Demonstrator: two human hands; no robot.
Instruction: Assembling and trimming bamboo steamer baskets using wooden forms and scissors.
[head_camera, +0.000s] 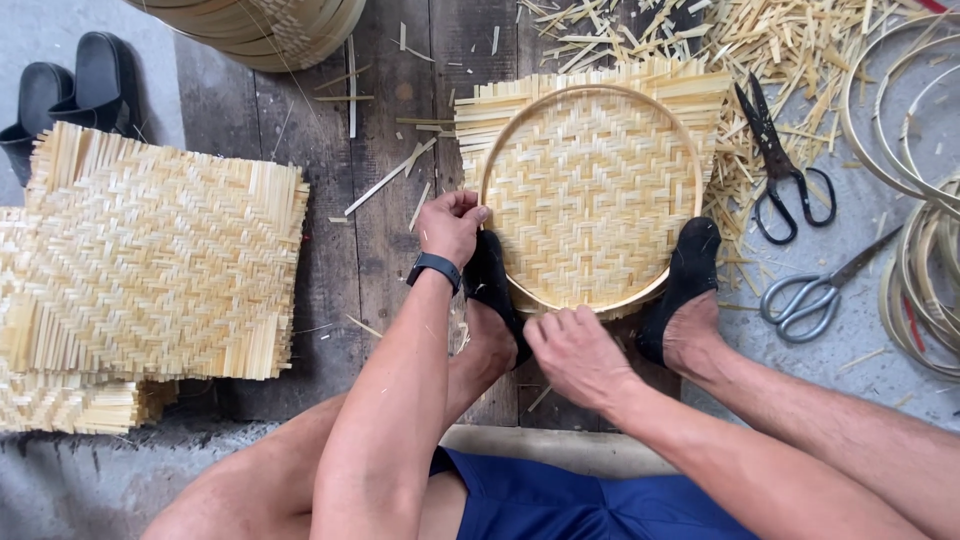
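A woven bamboo mat (590, 190) lies on dark wooden boards with a round bamboo hoop (700, 150) pressed into it. My left hand (450, 225), with a black wristband, grips the hoop's left rim. My right hand (575, 355) pinches the rim at the near edge. Both my feet in black socks press on the near rim, the left foot (490, 285) between my hands and the right foot (690, 265) at the right.
A stack of square woven mats (150, 270) lies at the left, black sandals (70, 85) beyond it. Black shears (785, 170) and grey scissors (815, 290) lie at the right beside coiled bamboo hoops (925, 270). Bamboo offcuts (790, 50) litter the far side; a woven basket (270, 30) stands at the top.
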